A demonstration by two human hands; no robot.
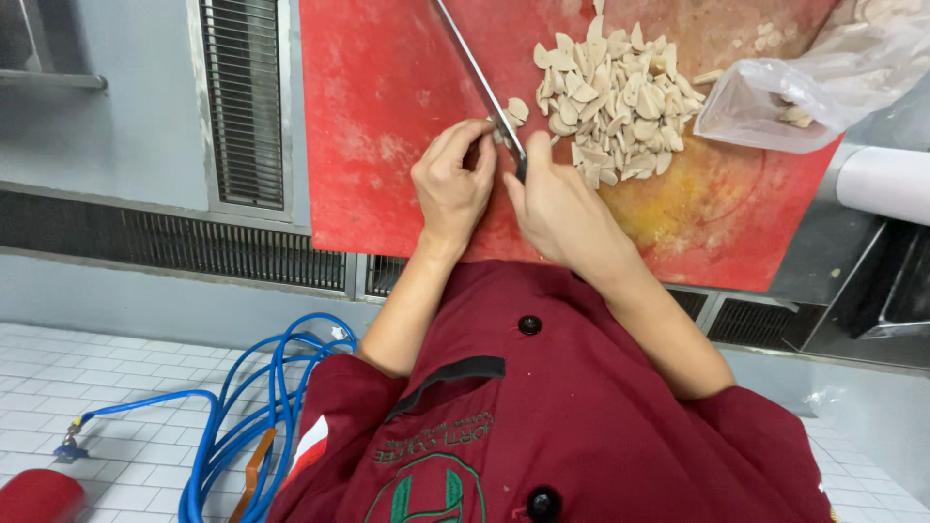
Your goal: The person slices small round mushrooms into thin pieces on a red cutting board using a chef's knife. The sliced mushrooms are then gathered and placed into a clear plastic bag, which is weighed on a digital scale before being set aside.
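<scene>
My right hand (564,208) grips the handle of a long knife (480,77), whose blade runs up and to the left across a red cutting board (387,116). My left hand (450,184) is pinched on a small pale piece of food (501,126) right against the blade. A pile of pale half-round slices (620,97) lies on the board just right of the knife. Both of my forearms come out of a dark red jacket (572,416) with black buttons.
A clear plastic bag (804,77) with a few pale pieces lies at the board's upper right corner. A white cylinder (886,184) sits right of the board. Metal vent grilles (242,97) are on the left. A coiled blue hose (242,416) and a red object (39,494) lie on the white tiled floor.
</scene>
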